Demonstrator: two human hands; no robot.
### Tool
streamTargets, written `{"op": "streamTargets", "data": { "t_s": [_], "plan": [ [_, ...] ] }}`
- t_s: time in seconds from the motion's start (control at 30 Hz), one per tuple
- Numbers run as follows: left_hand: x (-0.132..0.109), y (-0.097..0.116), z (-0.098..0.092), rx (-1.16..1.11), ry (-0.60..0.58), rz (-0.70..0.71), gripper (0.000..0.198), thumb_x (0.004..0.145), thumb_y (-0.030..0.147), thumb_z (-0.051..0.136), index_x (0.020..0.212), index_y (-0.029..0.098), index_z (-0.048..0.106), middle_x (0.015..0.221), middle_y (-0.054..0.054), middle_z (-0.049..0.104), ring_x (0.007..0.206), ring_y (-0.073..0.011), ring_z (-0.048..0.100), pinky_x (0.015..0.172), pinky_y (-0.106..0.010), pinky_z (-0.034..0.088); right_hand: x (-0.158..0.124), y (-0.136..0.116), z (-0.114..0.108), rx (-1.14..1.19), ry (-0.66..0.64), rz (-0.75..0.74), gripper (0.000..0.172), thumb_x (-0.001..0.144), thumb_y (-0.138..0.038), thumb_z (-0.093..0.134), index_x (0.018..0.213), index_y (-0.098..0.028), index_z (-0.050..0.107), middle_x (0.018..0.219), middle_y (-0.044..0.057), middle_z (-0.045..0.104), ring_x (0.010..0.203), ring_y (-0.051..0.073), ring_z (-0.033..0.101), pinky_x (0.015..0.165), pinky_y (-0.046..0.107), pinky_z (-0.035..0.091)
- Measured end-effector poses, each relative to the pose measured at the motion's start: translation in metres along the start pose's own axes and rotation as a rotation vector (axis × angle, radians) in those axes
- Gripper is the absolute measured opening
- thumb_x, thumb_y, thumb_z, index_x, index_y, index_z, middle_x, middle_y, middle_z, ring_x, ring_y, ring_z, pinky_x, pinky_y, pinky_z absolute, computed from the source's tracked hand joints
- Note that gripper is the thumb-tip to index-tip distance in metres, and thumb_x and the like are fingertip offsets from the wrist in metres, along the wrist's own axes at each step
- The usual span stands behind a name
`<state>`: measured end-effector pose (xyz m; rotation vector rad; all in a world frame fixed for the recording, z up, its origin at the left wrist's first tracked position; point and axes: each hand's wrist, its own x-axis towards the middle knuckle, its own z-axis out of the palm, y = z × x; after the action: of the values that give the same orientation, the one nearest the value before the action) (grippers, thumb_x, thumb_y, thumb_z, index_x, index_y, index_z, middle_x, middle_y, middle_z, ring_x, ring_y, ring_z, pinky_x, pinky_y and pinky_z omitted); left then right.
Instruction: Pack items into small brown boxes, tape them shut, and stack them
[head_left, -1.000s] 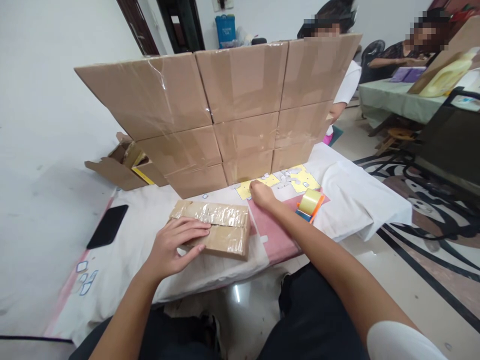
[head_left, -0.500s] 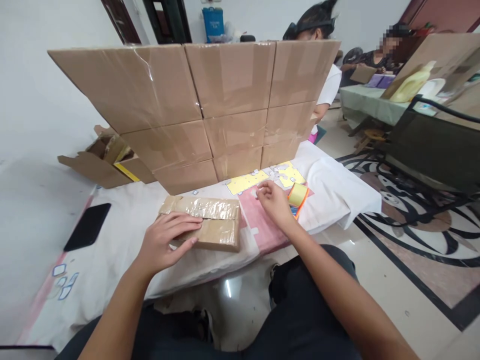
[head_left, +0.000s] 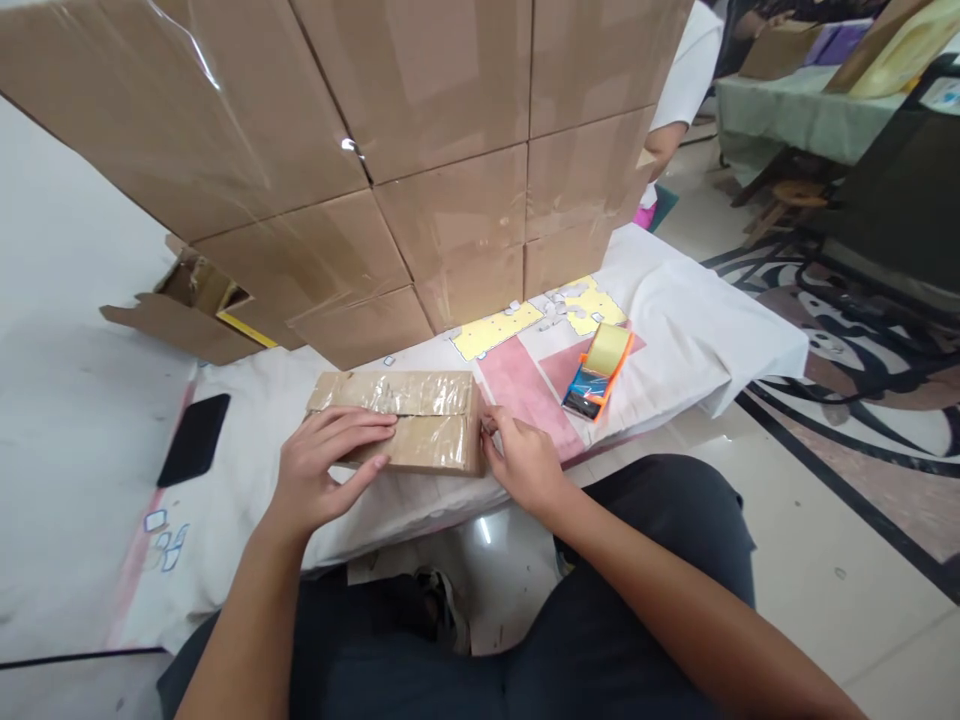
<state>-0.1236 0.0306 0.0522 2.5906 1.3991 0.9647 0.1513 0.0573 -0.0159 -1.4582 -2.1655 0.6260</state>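
Observation:
A small cardboard box with shiny clear tape across its top lies on the cloth-covered table, a narrow dark gap showing along its top seam. My left hand rests flat over the box's left half, fingers stretched across the top and thumb apart toward the near edge. At the box's right end is my right hand, its fingers curled and pinched together against that side; whatever is between the fingertips is hidden. Right of that hand lies an orange and blue tape dispenser carrying a yellowish tape roll.
Stacked taped cartons form a wall behind the box. An opened carton stands at the left, with a black phone on the white cloth. Beyond the cartons sits a person in a white sleeve; a dark chair stands right.
My right hand has moved left from beside the tape dispenser to the box's right end. My left hand stays on the box. The view has tilted downward.

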Motion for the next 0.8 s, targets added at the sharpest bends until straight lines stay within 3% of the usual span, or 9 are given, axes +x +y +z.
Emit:
{"op": "streamTargets", "data": {
  "t_s": [0.37,0.67,0.8],
  "plan": [
    [0.003,0.002,0.000,-0.001,-0.013,-0.010,0.023,0.084,0.020,0.069,0.106,0.026,0.069,0.112,-0.003,0.076,0.103,-0.0252,0.067,0.093,-0.046,0.052,-0.009,0.009,0.015,0.111,0.110,-0.157,0.034,0.091,-0.012,0.042,0.123,-0.019,0.052,0.111,0.013,0.069,0.102,0.027,0.067,0.083,0.038,0.051],
    [0.003,0.004,0.001,0.007,-0.016,-0.018,0.020,0.085,0.022,0.068,0.105,0.027,0.069,0.110,-0.003,0.076,0.103,-0.0253,0.067,0.093,-0.047,0.052,0.009,0.021,0.019,0.711,0.016,-0.054,0.023,0.091,-0.021,0.051,0.114,-0.021,0.050,0.096,0.004,0.064,0.087,0.018,0.064,0.078,0.032,0.051],
    [0.004,0.000,-0.002,0.004,-0.024,-0.016,0.020,0.085,0.025,0.068,0.106,0.028,0.069,0.111,-0.003,0.076,0.104,-0.0254,0.068,0.094,-0.046,0.052,0.019,0.035,0.020,0.682,0.010,-0.095,0.053,0.088,-0.026,0.060,0.138,-0.021,0.044,0.135,0.014,0.052,0.117,0.023,0.055,0.098,0.041,0.047]
  ]
}}
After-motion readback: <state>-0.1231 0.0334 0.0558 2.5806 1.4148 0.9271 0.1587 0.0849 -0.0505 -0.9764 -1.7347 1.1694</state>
